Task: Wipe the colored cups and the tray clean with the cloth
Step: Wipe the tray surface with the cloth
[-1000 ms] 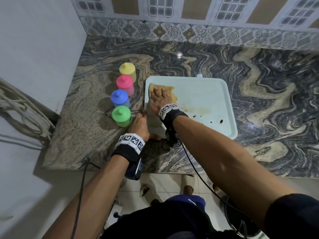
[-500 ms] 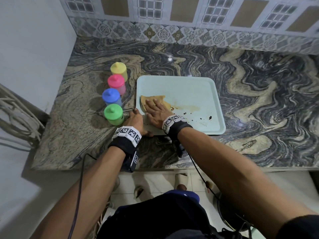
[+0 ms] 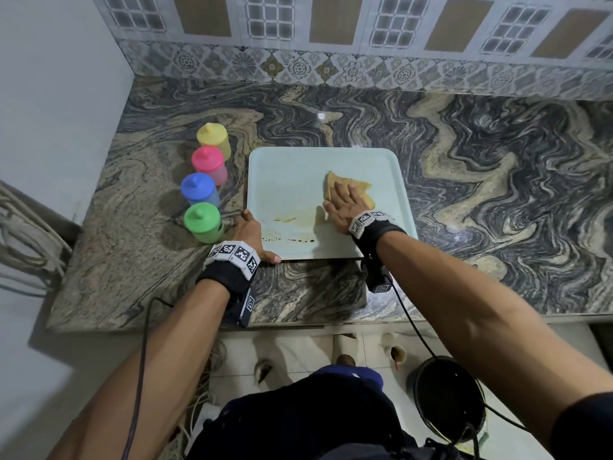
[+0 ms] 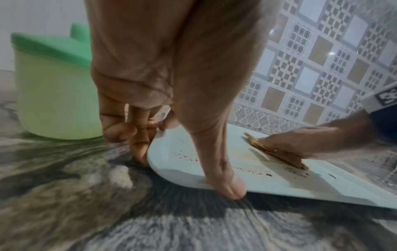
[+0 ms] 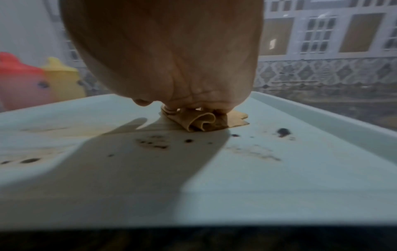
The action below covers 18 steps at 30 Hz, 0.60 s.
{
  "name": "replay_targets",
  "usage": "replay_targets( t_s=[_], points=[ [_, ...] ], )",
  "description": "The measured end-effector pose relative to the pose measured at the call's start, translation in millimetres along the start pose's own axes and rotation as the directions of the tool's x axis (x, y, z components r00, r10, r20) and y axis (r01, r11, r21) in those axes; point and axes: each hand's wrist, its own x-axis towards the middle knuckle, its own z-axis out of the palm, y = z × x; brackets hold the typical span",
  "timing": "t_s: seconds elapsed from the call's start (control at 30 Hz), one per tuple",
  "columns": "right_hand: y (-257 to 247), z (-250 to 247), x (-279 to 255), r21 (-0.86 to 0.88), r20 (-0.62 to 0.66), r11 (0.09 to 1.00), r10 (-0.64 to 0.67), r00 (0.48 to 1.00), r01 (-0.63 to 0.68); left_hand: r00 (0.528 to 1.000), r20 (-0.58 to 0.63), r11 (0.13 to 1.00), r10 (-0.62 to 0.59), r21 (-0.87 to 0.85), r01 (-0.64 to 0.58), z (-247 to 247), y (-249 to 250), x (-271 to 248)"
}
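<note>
A pale blue tray [image 3: 288, 174] lies on the marble counter, with a brown smear [image 3: 295, 218] and dark specks [image 5: 282, 131] on its near part. My right hand [image 3: 343, 207] presses flat on a folded tan cloth [image 3: 363, 189] in the tray's right half, and the cloth [image 5: 201, 122] bunches under the palm. My left hand [image 3: 247, 229] holds the tray's near-left corner, thumb [image 4: 232, 188] on the front rim and fingers [image 4: 139, 149] against the side edge. Left of the tray, yellow [image 3: 212, 137], pink [image 3: 207, 161], blue [image 3: 198, 187] and green [image 3: 201, 220] lidded cups stand in a row.
The counter [image 3: 481, 200] meets a tiled wall at the back and a plain wall on the left. Its front edge runs just below the tray. A dark bucket [image 3: 447, 396] stands on the floor to the lower right. Cables hang at the far left.
My right hand has slid the cloth from the tray's left side to its right half, leaving a brown smear behind. The left hand has stayed at the tray's corner.
</note>
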Motion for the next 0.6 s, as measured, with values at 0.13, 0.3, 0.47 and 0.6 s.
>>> replay_targets(
  t_s=[0.13, 0.3, 0.47, 0.6],
  points=[
    [33, -1, -12, -0.013, 0.023, 0.996, 0.089, 0.996, -0.089, 1.000, -0.024, 1.000, -0.017, -0.026, 0.017, 0, 0, 1],
    [54, 4, -42, 0.056, 0.004, 0.975, 0.217, 0.976, -0.217, 0.999, -0.051, 0.998, -0.014, -0.069, 0.011, 3, -3, 4],
    [12, 9, -85, 0.241, -0.057, 0.915, 0.347, 0.936, -0.324, 0.997, -0.068, 0.996, 0.039, -0.071, -0.044, 20, -19, 26],
    [-30, 8, -94, 0.296, -0.062, 0.910, 0.321, 0.945, -0.290, 0.989, -0.113, 0.986, 0.098, -0.120, -0.112, 20, -27, 25]
  ],
)
